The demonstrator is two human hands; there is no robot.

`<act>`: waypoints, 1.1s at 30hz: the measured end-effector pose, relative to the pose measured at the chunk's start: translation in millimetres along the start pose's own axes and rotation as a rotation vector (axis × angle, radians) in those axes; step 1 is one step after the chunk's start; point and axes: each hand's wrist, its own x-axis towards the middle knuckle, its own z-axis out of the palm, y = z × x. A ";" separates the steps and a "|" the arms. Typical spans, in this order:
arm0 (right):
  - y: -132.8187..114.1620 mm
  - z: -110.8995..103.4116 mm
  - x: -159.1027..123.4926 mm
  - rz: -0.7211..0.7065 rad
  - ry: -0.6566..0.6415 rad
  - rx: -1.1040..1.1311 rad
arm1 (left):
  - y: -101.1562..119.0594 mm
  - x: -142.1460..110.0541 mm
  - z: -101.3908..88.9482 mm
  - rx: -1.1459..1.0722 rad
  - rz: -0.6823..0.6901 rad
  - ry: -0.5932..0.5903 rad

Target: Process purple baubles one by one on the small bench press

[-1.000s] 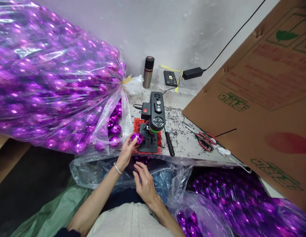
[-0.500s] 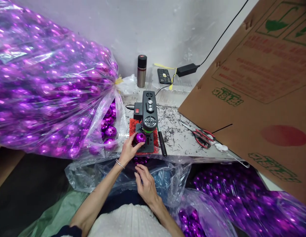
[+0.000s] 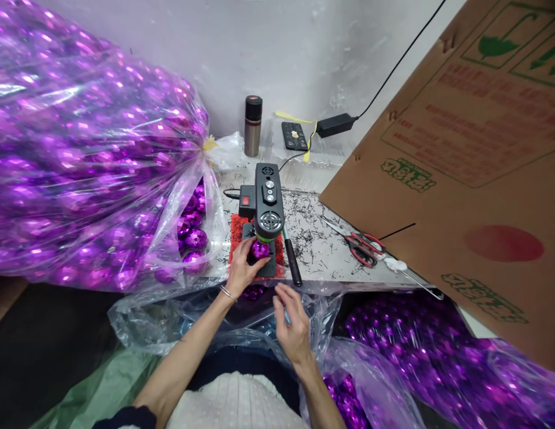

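A shiny purple ball (image 3: 260,249) is gripped between the thumb and fingers of my left hand (image 3: 244,265), under the head of a small black press machine (image 3: 269,199). The machine stands on a red mat (image 3: 236,229) and has a side lever with a black handle (image 3: 292,262). My right hand (image 3: 294,325) is empty, its fingers apart, in front of the table edge and a little below the handle. Clear plastic (image 3: 170,313) hangs at the table's front, with purple balls partly visible below the machine.
A large clear bag of purple balls (image 3: 80,167) fills the left. Behind stand a flask (image 3: 253,128), a phone (image 3: 294,136) and a power adapter (image 3: 335,125). Scissors (image 3: 364,247) lie by a big cardboard box (image 3: 460,179). Black scraps litter the table (image 3: 313,238).
My left hand has moved the ball slightly right and up, under the machine's head. My right hand has shifted right, toward the lever handle. The view has shifted slightly.
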 end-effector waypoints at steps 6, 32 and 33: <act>-10.1 -16.9 69.8 -0.282 0.316 -0.072 | -12.8 -2.4 6.6 -0.019 0.068 0.055; 1.8 50.2 107.4 -0.396 0.461 0.128 | -8.4 -7.4 11.5 -0.005 0.121 0.060; 3.3 50.4 106.0 -0.394 0.452 0.132 | -8.8 -7.6 12.1 -0.009 0.126 0.063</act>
